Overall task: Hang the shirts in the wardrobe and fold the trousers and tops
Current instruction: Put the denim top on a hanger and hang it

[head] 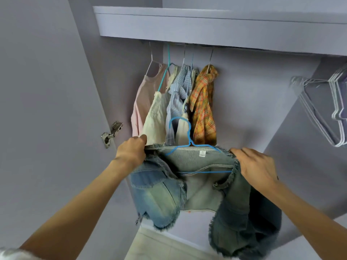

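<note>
Two bare arms reach forward and up from the bottom of the view toward an open wardrobe. The left hand (132, 151) is curled around the left shoulder edge of a frayed denim vest (197, 184), fingers tucked under the fabric. The right hand (257, 164) grips the vest's right shoulder edge in the same way, knuckles up. Between the hands the vest is spread open, its inside facing the viewer, with a small white label near the collar. A blue wire hanger (189, 145) sits inside the vest: its bottom bar runs across the lining and its hook rises above the collar, free and not on the rail. The vest's two front panels droop down below the hands, with ragged fringed hems.

Behind the hook, near the top of the wardrobe, five garments hang close together under a pale shelf (206, 21). From left to right they are a pink top (142, 102), a cream top (155, 119), a blue striped shirt (176, 96), a partly hidden pale garment, and an orange plaid shirt (203, 109). The vest is held in front of and below these clothes.

To the left, the open wardrobe door (47, 91) carries a metal hinge (112, 134). At the far right, a cluster of empty white hangers (328, 113) hangs, blurred. Pale flooring shows at the bottom centre.
</note>
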Demonstrator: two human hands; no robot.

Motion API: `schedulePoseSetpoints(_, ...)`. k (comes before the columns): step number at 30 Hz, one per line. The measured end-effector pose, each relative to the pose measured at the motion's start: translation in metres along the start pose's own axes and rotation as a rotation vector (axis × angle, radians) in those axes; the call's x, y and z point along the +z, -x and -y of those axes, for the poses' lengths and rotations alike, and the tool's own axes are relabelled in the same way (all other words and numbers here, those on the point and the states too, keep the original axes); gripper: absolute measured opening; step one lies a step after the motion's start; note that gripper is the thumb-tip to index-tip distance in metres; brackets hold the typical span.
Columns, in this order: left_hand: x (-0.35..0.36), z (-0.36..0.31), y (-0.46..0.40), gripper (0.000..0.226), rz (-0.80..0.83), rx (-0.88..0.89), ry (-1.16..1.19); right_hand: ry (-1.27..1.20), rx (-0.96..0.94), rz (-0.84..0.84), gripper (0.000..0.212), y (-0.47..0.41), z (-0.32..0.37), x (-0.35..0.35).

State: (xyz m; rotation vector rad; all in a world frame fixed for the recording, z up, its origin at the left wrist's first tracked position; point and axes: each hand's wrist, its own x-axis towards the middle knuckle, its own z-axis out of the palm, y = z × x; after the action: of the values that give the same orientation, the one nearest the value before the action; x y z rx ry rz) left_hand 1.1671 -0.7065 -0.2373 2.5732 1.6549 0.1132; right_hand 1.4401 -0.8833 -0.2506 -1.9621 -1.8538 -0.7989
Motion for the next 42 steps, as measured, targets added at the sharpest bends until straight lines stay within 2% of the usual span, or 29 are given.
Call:
schedulePoseSetpoints(4, 0.001, -0.003, -0.005, 0.034, -0.102, -0.078, 0.118, 0.111, -0.056, 0.056, 0.050, 0.001, 0.007, 0.002)
schedulePoseSetpoints(6, 0.003, -0.013, 0.001, 0.026, -0.218, -0.048, 0.143, 0.076, 0.072, 0.045, 0.046, 0.000, 0.010, 0.006)
schedulePoseSetpoints(7, 0.003, -0.018, 0.005, 0.024, -0.227, 0.009, 0.166, 0.025, 0.173, 0.027, 0.043, 0.000, 0.010, 0.008)
schedulePoseSetpoints(8, 0.004, -0.024, 0.010, 0.028, -0.167, 0.097, 0.205, -0.042, 0.266, -0.005, 0.038, 0.001, 0.009, 0.010)
schedulePoseSetpoints(9, 0.007, -0.027, 0.013, 0.039, -0.038, 0.195, 0.243, -0.113, 0.324, -0.049, 0.032, 0.004, 0.007, 0.013)
schedulePoseSetpoints(10, 0.009, -0.029, 0.018, 0.048, 0.109, 0.272, 0.261, -0.170, 0.334, -0.100, 0.026, 0.009, 0.005, 0.015)
schedulePoseSetpoints(11, 0.010, -0.030, 0.022, 0.050, 0.174, 0.325, 0.275, -0.204, 0.311, -0.135, 0.024, 0.013, 0.003, 0.017)
schedulePoseSetpoints(12, 0.007, -0.029, 0.023, 0.047, 0.111, 0.363, 0.295, -0.224, 0.277, -0.156, 0.027, 0.017, 0.001, 0.017)
schedulePoseSetpoints(14, 0.001, -0.025, 0.021, 0.040, -0.274, 0.419, 0.312, -0.239, 0.216, -0.163, 0.033, 0.023, -0.003, 0.017)
schedulePoseSetpoints(15, -0.002, -0.024, 0.019, 0.044, -0.403, 0.459, 0.290, -0.253, 0.194, -0.159, 0.033, 0.025, -0.004, 0.015)
schedulePoseSetpoints(16, -0.005, -0.023, 0.016, 0.050, -0.417, 0.507, 0.261, -0.274, 0.182, -0.153, 0.033, 0.027, -0.006, 0.014)
schedulePoseSetpoints(18, -0.004, -0.023, 0.014, 0.051, -0.217, 0.575, 0.234, -0.312, 0.194, -0.122, 0.032, 0.029, -0.012, 0.011)
schedulePoseSetpoints(20, 0.006, -0.029, 0.016, 0.037, -0.032, 0.595, 0.278, -0.360, 0.268, -0.048, 0.026, 0.032, -0.021, 0.007)
schedulePoseSetpoints(22, 0.013, -0.039, 0.017, 0.025, -0.072, 0.597, 0.463, -0.469, 0.390, 0.088, 0.019, 0.034, -0.033, 0.005)
schedulePoseSetpoints(25, 0.013, -0.052, 0.015, 0.032, -0.239, 0.546, 0.641, -0.566, 0.451, 0.239, 0.029, 0.042, -0.043, -0.001)
schedulePoseSetpoints(27, 0.009, -0.059, 0.013, 0.033, -0.258, 0.548, 0.684, -0.530, 0.425, 0.223, 0.035, 0.048, -0.047, -0.007)
schedulePoseSetpoints(32, 0.016, -0.074, 0.005, 0.030, -0.200, 0.543, 0.696, -0.323, 0.333, 0.343, 0.023, 0.076, -0.053, -0.016)
schedulePoseSetpoints(35, 0.028, -0.087, 0.004, 0.037, -0.109, 0.554, 0.703, -0.155, 0.343, 0.070, 0.045, 0.092, -0.047, -0.024)
schedulePoseSetpoints(37, 0.031, -0.094, 0.003, 0.035, -0.129, 0.523, 0.754, -0.151, 0.361, -0.056, 0.048, 0.096, -0.046, -0.032)
schedulePoseSetpoints(40, 0.023, -0.098, -0.004, 0.020, -0.431, 0.383, 0.939, -0.151, 0.434, -0.154, 0.047, 0.098, -0.051, -0.039)
schedulePoseSetpoints(42, 0.018, -0.100, -0.002, 0.018, -0.600, 0.267, 1.032, -0.170, 0.517, -0.173, 0.047, 0.100, -0.050, -0.045)
